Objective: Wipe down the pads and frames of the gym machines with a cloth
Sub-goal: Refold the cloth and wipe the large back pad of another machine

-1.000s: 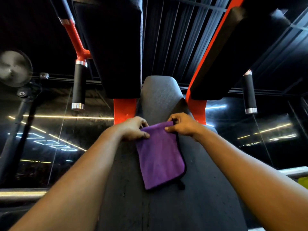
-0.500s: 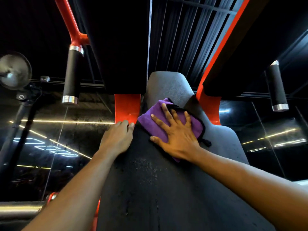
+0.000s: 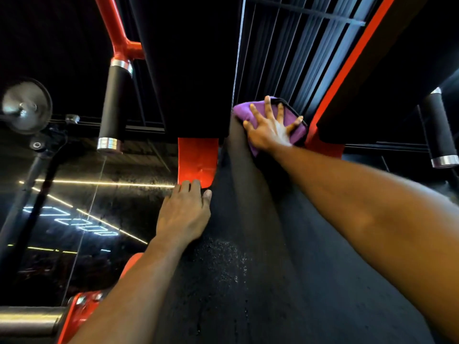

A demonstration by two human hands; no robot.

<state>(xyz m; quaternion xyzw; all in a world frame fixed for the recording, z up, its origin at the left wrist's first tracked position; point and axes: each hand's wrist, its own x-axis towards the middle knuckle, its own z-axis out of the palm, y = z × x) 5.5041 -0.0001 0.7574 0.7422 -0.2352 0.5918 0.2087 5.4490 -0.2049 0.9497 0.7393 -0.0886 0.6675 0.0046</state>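
Pressing under splayed right fingers (image 3: pixel 267 108), purple cloth (image 3: pixel 293 120) tops black pad (image 3: pixel 248 244); left fingers (image 3: pixel 191 187) together.

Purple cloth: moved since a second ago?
Yes. The purple cloth, under the right hand, has gone up the black back pad to its top end, level with the orange frame.

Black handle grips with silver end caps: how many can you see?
2: one grip hangs upper left off the red frame; another grip sits at the far right edge. More may be hidden.
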